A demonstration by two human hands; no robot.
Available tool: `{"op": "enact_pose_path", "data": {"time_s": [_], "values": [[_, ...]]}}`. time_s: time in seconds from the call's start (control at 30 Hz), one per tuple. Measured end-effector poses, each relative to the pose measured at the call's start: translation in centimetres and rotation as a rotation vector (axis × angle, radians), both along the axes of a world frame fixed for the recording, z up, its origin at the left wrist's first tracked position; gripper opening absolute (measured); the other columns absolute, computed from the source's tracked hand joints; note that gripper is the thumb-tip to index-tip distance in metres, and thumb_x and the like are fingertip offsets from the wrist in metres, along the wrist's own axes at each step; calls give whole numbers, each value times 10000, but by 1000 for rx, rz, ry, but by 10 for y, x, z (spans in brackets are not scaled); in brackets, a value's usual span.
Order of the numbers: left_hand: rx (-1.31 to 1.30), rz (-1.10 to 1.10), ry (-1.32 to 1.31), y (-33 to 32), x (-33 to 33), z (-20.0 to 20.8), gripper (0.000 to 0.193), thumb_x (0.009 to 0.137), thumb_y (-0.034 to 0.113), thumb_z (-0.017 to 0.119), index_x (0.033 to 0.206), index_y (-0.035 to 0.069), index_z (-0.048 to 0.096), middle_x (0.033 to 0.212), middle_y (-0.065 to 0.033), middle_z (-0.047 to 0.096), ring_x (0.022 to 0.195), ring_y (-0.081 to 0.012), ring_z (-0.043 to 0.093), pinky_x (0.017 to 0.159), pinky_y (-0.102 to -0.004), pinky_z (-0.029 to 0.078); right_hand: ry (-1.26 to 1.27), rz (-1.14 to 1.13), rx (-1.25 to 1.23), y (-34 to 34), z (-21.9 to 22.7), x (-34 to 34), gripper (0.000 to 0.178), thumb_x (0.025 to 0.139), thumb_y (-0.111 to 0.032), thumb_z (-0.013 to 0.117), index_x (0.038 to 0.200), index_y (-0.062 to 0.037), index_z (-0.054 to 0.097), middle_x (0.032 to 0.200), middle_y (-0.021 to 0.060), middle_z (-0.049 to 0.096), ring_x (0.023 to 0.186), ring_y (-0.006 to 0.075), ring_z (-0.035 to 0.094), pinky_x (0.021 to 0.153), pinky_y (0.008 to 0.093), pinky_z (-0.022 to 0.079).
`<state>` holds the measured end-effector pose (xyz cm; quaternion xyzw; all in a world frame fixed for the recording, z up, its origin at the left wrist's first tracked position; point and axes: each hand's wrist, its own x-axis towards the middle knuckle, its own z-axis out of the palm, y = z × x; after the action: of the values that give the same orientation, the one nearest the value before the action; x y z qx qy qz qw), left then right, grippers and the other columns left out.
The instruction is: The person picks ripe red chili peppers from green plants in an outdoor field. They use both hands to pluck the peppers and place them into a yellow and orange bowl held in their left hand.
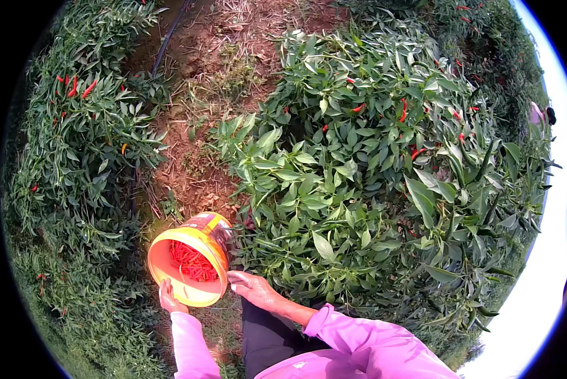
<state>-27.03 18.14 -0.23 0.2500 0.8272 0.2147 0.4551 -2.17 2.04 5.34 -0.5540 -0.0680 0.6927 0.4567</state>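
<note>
Head view: reddish soil [177,151] separates pepper plants [350,167] beyond the bucket [198,293].

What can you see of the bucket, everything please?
The bucket is round, yellow-orange and plastic-looking, with a printed outer wall. It is tilted, its open mouth toward the camera, with red chilies inside. It is between leafy plants; whether the ground supports it is unclear. The left hand touches its lower-left rim; the right hand is at its right side.
</note>
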Motion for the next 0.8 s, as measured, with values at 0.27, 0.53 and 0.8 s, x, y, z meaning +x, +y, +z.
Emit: {"op": "enact_pose_path", "data": {"time_s": [0.27, 0.53, 0.8], "values": [[-76, -289, -66, 19, 2, -3, 386, 895, 235, 416, 1249, 82, 439, 1190, -146, 540, 1054, -258, 544, 948, -392, 341, -42, -564, -78, -92, 66, 117, 362, 911, -135, 466, 1239, 16, 440, 1123, 129, 552, 964, 165, 573, 819, 284, 480], [-273, -710, -337, 46, 97, 17, 410, 919, 209, 418, 1295, 59, 357, 1004, -163, 616, 748, -246, 643, 654, -342, 499, -163, -973, 11, -160, 112, 143, 372, 905, -161, 502, 1217, 35, 447, 1072, 154, 576, 907, 196, 598, 805, 321, 503], [718, -1960, 41, 34, 324, 149, 502, 776, 51, 554, 1260, 25, 424, 1239, -193, 462, 1163, -332, 426, 991, -380, 329, -420, -1640, -113, -224, 115, 145, 338, 860, -67, 504, 1195, -35, 474, 1070, 89, 587, 890, 201, 607, 714, 336, 519]]}}
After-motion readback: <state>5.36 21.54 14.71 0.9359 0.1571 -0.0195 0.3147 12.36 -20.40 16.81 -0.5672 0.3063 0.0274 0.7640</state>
